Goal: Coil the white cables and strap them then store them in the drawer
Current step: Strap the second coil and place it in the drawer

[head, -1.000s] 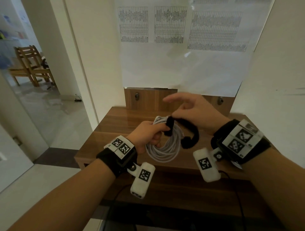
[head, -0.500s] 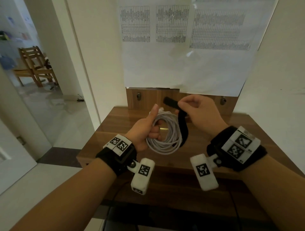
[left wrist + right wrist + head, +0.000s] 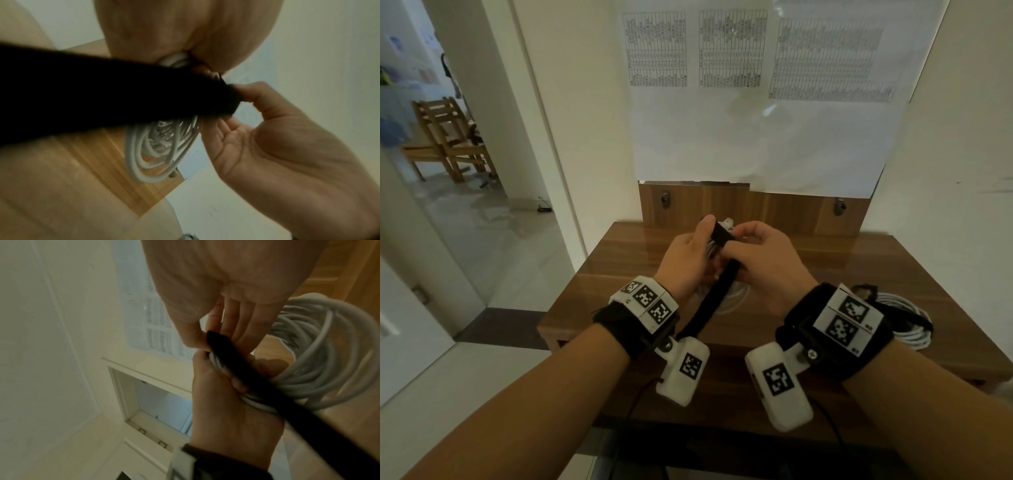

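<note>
My left hand [image 3: 688,255] grips the top of a coiled white cable [image 3: 738,299] above the wooden table [image 3: 619,274]. Its thumb points up beside the bundle. A black strap [image 3: 709,301] crosses over the top of the bundle, and its long tail trails down toward my left wrist. My right hand [image 3: 760,263] pinches the strap at the bundle. The left wrist view shows the strap [image 3: 102,97], the hanging loops of the coil [image 3: 160,149] and my right hand [image 3: 267,138]. The right wrist view shows my left hand [image 3: 222,394] round the coil [image 3: 329,353] under the strap [image 3: 246,378].
A second white cable coil [image 3: 907,322] with a black strap lies on the table at the right, partly behind my right wrist. A wooden back panel [image 3: 756,212] and papered wall [image 3: 756,102] close the far side. A doorway with a wooden chair [image 3: 445,137] lies to the left.
Both hands have drawn together and moved farther out over the table. The strap, earlier looped beside the coil, now lies over the top of the bundle with its tail trailing toward me.
</note>
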The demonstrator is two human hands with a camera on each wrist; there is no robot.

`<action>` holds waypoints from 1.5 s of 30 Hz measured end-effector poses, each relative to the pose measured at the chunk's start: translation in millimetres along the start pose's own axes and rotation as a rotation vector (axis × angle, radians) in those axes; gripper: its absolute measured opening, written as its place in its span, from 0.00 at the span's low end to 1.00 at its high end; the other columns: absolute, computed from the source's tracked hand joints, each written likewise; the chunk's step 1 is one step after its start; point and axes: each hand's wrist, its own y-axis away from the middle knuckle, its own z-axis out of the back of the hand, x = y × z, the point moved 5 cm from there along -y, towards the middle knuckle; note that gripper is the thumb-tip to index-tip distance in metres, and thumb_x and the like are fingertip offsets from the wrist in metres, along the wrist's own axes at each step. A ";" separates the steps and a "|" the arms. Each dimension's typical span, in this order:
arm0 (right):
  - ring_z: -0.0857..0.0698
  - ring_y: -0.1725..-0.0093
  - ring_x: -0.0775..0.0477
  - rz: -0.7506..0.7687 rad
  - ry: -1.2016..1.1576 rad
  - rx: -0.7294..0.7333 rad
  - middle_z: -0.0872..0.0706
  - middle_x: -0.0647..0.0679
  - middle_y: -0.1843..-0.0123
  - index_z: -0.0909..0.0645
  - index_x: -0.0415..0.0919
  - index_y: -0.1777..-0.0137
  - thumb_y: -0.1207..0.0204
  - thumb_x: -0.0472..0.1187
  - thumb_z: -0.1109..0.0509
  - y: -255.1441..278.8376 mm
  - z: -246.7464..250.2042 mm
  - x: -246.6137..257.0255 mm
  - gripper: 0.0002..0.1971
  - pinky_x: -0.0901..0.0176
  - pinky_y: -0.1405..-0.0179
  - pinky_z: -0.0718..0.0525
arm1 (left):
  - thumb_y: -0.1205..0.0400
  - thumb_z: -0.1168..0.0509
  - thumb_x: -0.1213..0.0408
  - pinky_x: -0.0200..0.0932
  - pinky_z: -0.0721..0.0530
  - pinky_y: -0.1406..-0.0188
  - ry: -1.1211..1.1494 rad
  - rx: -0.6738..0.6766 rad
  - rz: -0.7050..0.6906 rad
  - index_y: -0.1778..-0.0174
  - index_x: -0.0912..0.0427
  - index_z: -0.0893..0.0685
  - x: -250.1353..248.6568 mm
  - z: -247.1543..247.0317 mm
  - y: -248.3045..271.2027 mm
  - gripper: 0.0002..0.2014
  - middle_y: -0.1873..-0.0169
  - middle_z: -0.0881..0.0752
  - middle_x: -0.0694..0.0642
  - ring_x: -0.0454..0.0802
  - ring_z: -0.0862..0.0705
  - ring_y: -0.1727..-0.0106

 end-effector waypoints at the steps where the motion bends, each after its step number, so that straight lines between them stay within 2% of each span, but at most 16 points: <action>1: 0.08 0.62 0.46 -0.022 -0.063 0.030 0.11 0.37 0.49 0.22 0.36 0.42 0.22 0.23 0.32 -0.2 -0.2 -0.8 0.12 0.51 0.55 0.07 | 0.12 0.49 0.41 0.45 0.18 0.68 -0.021 -0.017 -0.006 0.54 0.64 0.11 -3.7 1.4 -1.8 0.31 0.70 0.13 0.58 0.56 0.14 0.67; 3: 0.09 0.62 0.45 -0.075 -0.201 0.102 0.12 0.38 0.50 0.23 0.37 0.40 0.21 0.22 0.34 0.5 -0.8 -2.6 0.14 0.50 0.55 0.07 | 0.12 0.49 0.41 0.42 0.20 0.72 -0.027 -0.059 0.023 0.53 0.61 0.12 -7.9 9.1 -8.0 0.29 0.73 0.15 0.55 0.51 0.17 0.72; 5: 0.12 0.67 0.47 -0.116 -0.251 0.172 0.12 0.41 0.55 0.22 0.36 0.35 0.18 0.28 0.34 4.4 -0.7 -6.6 0.13 0.56 0.66 0.10 | 0.12 0.48 0.41 0.40 0.26 0.77 0.042 -0.081 0.069 0.52 0.59 0.14 -12.4 17.3 -13.3 0.26 0.78 0.21 0.50 0.46 0.24 0.78; 9: 0.24 0.75 0.51 -0.137 -0.138 0.225 0.13 0.43 0.56 0.17 0.38 0.37 0.12 0.41 0.37 8.3 2.6 -23.2 0.11 0.63 0.80 0.27 | 0.13 0.46 0.40 0.42 0.27 0.74 0.102 -0.138 0.071 0.55 0.62 0.17 -29.2 30.3 -25.0 0.27 0.71 0.22 0.56 0.50 0.26 0.74; 13: 0.33 0.78 0.52 -0.200 -0.095 0.277 0.26 0.47 0.70 0.17 0.35 0.46 0.11 0.50 0.42 12.3 0.4 -37.9 0.19 0.61 0.80 0.37 | 0.14 0.43 0.42 0.50 0.29 0.66 0.147 -0.101 0.055 0.60 0.59 0.21 -49.4 26.4 -27.1 0.22 0.61 0.24 0.65 0.57 0.28 0.67; 15: 0.36 0.77 0.51 -0.227 -0.058 0.253 0.33 0.50 0.73 0.21 0.39 0.58 0.13 0.57 0.41 11.0 2.1 -40.8 0.22 0.59 0.76 0.38 | 0.14 0.43 0.42 0.52 0.27 0.63 0.168 -0.074 0.084 0.61 0.58 0.21 -50.7 22.9 -27.7 0.22 0.67 0.24 0.64 0.58 0.29 0.67; 18: 0.36 0.78 0.51 -0.176 0.031 0.223 0.34 0.51 0.76 0.27 0.42 0.66 0.14 0.59 0.40 6.4 5.6 -41.8 0.24 0.57 0.73 0.35 | 0.14 0.43 0.43 0.41 0.27 0.75 0.234 -0.041 0.107 0.64 0.59 0.23 -50.2 18.0 -28.0 0.23 0.78 0.30 0.54 0.51 0.33 0.78; 21: 0.34 0.78 0.51 -0.219 -0.112 0.303 0.35 0.50 0.74 0.22 0.39 0.60 0.13 0.55 0.41 7.8 6.4 -50.3 0.22 0.58 0.74 0.30 | 0.12 0.43 0.46 0.35 0.30 0.85 0.379 0.017 0.140 0.68 0.57 0.26 -54.1 15.1 -26.4 0.23 0.86 0.32 0.49 0.45 0.35 0.88; 26: 0.42 0.80 0.54 -0.308 -0.358 0.434 0.43 0.52 0.73 0.27 0.45 0.68 0.20 0.64 0.40 13.7 15.4 -68.6 0.24 0.62 0.79 0.40 | 0.14 0.40 0.48 0.32 0.34 0.88 0.634 0.125 0.192 0.73 0.55 0.30 -70.8 14.5 -19.0 0.23 0.87 0.34 0.48 0.42 0.39 0.89; 28: 0.42 0.81 0.55 -0.332 -0.384 0.488 0.41 0.54 0.75 0.29 0.46 0.70 0.20 0.61 0.39 10.9 15.5 -74.7 0.23 0.61 0.75 0.47 | 0.14 0.41 0.46 0.32 0.34 0.87 0.668 0.283 0.225 0.73 0.54 0.29 -74.6 5.8 -9.8 0.23 0.87 0.37 0.46 0.40 0.41 0.88; 31: 0.38 0.82 0.57 -0.254 -0.249 0.579 0.35 0.55 0.78 0.22 0.48 0.71 0.18 0.50 0.36 8.3 16.0 -66.1 0.18 0.61 0.75 0.45 | 0.15 0.41 0.43 0.32 0.32 0.89 0.573 0.551 0.296 0.74 0.54 0.24 -71.4 -6.1 12.8 0.24 0.86 0.38 0.44 0.39 0.39 0.87; 33: 0.32 0.83 0.58 -0.153 -0.077 0.615 0.28 0.56 0.80 0.19 0.49 0.73 0.20 0.43 0.29 8.6 17.5 -47.1 0.17 0.67 0.81 0.35 | 0.16 0.41 0.42 0.31 0.31 0.89 0.474 0.696 0.349 0.72 0.55 0.20 -64.1 -12.5 29.7 0.24 0.86 0.37 0.43 0.39 0.39 0.87; 36: 0.18 0.71 0.53 -0.119 0.256 0.401 0.16 0.52 0.75 0.16 0.47 0.67 0.24 0.32 0.27 -6.7 42.8 -24.5 0.12 0.65 0.68 0.17 | 0.15 0.41 0.42 0.30 0.34 0.86 0.356 0.841 0.415 0.68 0.55 0.16 -48.8 -18.0 44.3 0.23 0.84 0.33 0.44 0.42 0.43 0.83; 38: 0.25 0.72 0.48 -0.162 0.313 0.479 0.20 0.47 0.71 0.15 0.44 0.66 0.20 0.40 0.29 -14.6 48.8 -12.9 0.12 0.57 0.70 0.24 | 0.14 0.43 0.42 0.32 0.36 0.84 0.255 0.903 0.424 0.64 0.55 0.15 -41.9 -19.2 47.9 0.23 0.82 0.32 0.44 0.42 0.42 0.82; 41: 0.35 0.83 0.54 -0.258 0.365 0.506 0.28 0.47 0.78 0.19 0.40 0.72 0.26 0.47 0.32 -17.7 44.7 0.9 0.16 0.65 0.82 0.37 | 0.13 0.44 0.41 0.36 0.36 0.81 -0.031 0.871 0.364 0.60 0.58 0.17 -42.6 -23.2 48.7 0.24 0.80 0.32 0.49 0.43 0.38 0.82; 45: 0.37 0.84 0.56 -0.323 0.381 0.585 0.34 0.49 0.78 0.23 0.36 0.56 0.14 0.38 0.42 -15.7 36.0 13.4 0.11 0.65 0.84 0.38 | 0.11 0.47 0.44 0.38 0.28 0.80 -0.440 0.715 0.206 0.55 0.60 0.18 -47.6 -28.6 46.3 0.24 0.75 0.30 0.58 0.48 0.35 0.81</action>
